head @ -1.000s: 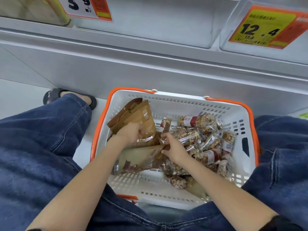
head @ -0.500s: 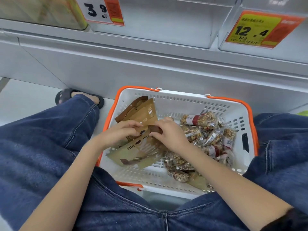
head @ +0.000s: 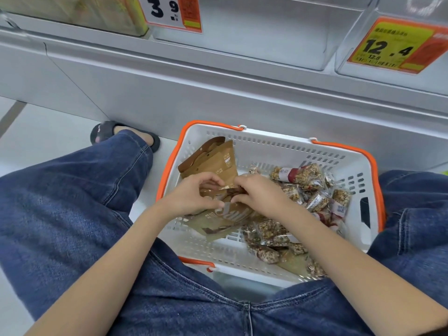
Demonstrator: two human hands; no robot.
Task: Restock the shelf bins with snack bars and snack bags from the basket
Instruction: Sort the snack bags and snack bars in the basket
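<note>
A white basket (head: 271,146) with orange handles sits on the floor between my knees. Brown snack bags (head: 213,161) lean in its left half; several clear-wrapped snack bars (head: 300,175) fill its right half. My left hand (head: 191,197) and my right hand (head: 259,192) meet over the bags. Both pinch the top edge of a brown snack bag (head: 225,214) that lies flat under them. Clear shelf bins (head: 254,27) stand above on the shelf.
A price tag "3.9" (head: 169,10) and a tag "12.4" (head: 392,47) hang on the bin fronts. The grey shelf base (head: 194,88) runs behind the basket. My foot in a dark slipper (head: 109,132) rests at the left.
My right hand left the snack bars and moved left onto the brown bags. Both hands came together on one bag. The view tilted slightly down and right.
</note>
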